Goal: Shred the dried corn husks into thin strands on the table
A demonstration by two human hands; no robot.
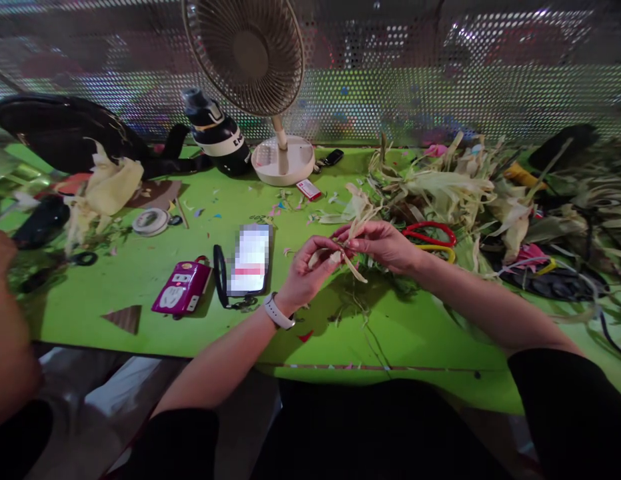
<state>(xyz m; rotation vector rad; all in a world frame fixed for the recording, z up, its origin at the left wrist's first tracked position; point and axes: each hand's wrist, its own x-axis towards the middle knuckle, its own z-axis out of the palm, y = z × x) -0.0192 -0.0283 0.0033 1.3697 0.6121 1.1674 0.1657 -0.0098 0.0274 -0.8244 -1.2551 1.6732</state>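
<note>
Above the green table (310, 333), both hands meet around a pale dried husk strip (356, 268). My left hand (310, 270), with a white band at the wrist, has its fingers closed on the husk. My right hand (383, 245) pinches the same piece from the other side. Husk ends stick out above and below the fingertips. Just right of the hands lie red-handled scissors (430, 233) beside a large heap of dried husks (440, 190). Thin stringy fibres lie on the table below the hands.
Left of my hands lie a lit phone (250, 260) and a purple device (181, 288). Behind them stand a fan (283, 160) and a black bottle (220, 140). A tape roll (150, 221) and black bag (65, 133) are farther left. Another person's arm (7, 333) rests at the left edge.
</note>
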